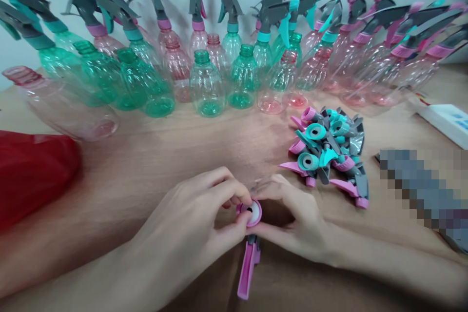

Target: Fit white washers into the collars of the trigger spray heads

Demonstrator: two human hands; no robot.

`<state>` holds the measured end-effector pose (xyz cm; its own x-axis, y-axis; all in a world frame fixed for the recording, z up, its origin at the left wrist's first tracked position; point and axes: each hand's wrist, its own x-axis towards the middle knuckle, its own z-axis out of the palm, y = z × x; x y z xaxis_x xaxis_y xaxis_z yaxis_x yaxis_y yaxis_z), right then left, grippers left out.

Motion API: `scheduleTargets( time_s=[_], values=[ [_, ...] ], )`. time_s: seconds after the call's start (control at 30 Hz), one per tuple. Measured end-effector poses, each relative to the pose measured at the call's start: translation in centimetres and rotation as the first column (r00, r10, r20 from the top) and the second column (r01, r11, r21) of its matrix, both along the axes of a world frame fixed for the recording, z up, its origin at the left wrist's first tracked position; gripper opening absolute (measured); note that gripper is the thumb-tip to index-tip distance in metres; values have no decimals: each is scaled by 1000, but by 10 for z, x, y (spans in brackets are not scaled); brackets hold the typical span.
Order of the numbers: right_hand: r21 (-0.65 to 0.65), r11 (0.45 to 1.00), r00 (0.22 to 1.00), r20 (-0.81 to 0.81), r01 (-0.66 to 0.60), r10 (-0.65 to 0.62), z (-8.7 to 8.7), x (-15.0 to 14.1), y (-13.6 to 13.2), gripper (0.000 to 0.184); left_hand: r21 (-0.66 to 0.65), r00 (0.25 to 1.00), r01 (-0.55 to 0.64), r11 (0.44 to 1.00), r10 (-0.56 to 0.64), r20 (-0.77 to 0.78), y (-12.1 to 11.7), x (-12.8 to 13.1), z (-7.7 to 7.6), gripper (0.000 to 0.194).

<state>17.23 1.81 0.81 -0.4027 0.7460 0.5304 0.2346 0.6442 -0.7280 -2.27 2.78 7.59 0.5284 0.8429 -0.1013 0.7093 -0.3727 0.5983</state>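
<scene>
A pink and grey trigger spray head (247,265) is held between both hands near the front of the table. Its pink collar faces up, showing a white disc with a dark hole, and the pink trigger points toward me. My left hand (193,219) pinches the collar, thumb and fingertips at the disc. From the other side, my right hand (292,209) grips the collar with thumb and fingers. Just beyond my right hand lies a pile of spray heads (329,141) in pink, teal and grey.
Uncapped green bottles (207,83) and pink bottles (272,83) stand behind, with spray-topped bottles (232,41) along the wall. One pink bottle (66,102) leans at left near a red bag (32,170). A white box (449,119) and a pixelated dark object (427,190) lie right.
</scene>
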Motion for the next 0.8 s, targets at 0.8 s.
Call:
scheduleTargets(
  time_s=[0.8],
  values=[
    [93, 994, 998, -34, 58, -55, -3, 5, -4, 29, 110, 983, 168, 980, -174, 53, -19, 3, 3, 4]
  ],
)
